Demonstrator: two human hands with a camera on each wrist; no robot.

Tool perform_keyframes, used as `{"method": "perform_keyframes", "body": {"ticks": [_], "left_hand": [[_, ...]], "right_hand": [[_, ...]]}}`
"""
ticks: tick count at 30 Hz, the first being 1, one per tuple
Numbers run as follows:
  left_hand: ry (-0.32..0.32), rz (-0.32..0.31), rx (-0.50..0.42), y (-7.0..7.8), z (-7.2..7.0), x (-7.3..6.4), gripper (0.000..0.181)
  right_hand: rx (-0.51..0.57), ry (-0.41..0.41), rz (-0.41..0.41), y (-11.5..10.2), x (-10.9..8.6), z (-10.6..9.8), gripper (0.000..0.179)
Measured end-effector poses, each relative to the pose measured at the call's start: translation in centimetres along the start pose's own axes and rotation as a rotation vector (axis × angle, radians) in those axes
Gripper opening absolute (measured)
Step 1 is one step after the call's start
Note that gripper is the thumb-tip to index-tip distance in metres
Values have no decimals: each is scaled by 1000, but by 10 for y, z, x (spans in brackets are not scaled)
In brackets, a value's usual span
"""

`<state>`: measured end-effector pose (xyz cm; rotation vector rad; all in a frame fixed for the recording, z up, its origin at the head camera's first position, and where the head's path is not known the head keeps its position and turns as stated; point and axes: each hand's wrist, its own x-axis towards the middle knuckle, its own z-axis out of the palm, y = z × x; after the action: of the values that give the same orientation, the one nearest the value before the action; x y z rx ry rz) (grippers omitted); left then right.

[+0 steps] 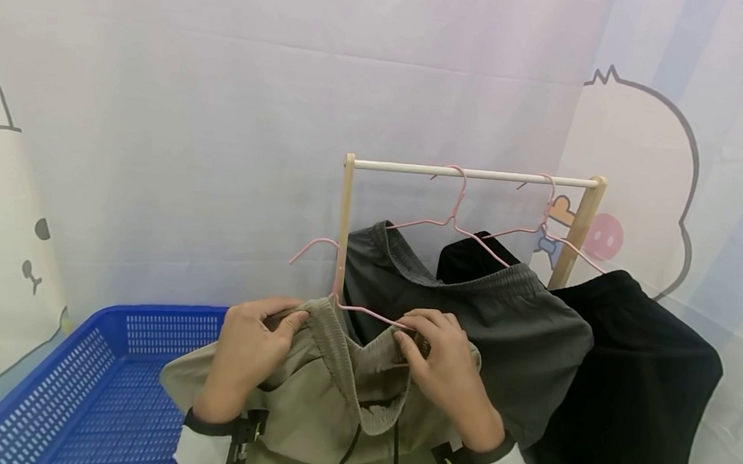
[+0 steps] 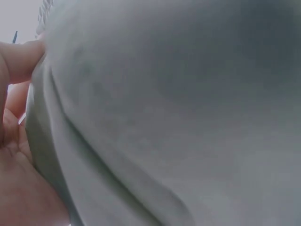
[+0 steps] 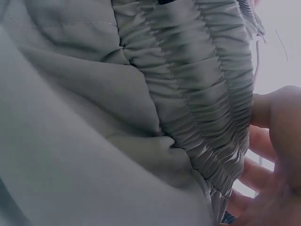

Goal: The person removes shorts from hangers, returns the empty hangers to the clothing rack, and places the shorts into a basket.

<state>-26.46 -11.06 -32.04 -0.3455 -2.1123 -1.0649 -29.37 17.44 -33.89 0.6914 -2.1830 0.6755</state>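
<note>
Khaki pants [image 1: 309,420] with a gathered elastic waistband and black drawstrings hang in front of me; their lower ends are out of sight. My left hand [image 1: 252,352] pinches the waistband at its left side between thumb and fingers. At the right side, my right hand [image 1: 446,364] grips the waistband close to the arm of a pink hanger [image 1: 367,310]. That hanger's hook is free of the rail, left of the rack post, and its left arm is hidden by the fabric. Ruched waistband [image 3: 202,94] fills the right wrist view beside the fingers; blurred khaki cloth [image 2: 164,117] covers most of the left wrist view.
Behind the pants stands a small rack with a white rail [image 1: 401,168] and wooden posts. Dark grey pants [image 1: 499,332] and black pants [image 1: 631,368] hang there on pink hangers. A blue plastic basket [image 1: 56,376] sits at the left. A printed curtain surrounds everything.
</note>
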Motion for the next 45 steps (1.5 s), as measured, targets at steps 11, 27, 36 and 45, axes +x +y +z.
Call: {"method": "perform_keyframes", "body": {"ticks": [11,27,36,45], "left_hand": [[6,-25,12,-5,-7,1,14],[31,-26,0,-8,-15,1,11],[84,-24,-20,-9,-21,0,14],[64,-44,-27,-8,-23,-1,14]], "right_hand": [[-24,-109,153,17,0,-20,9],[5,-434,409,44,-3,-57,16],[134,-550,427,49,-5,-64,26],[114,-457,403,48,-3,-67,18]]}}
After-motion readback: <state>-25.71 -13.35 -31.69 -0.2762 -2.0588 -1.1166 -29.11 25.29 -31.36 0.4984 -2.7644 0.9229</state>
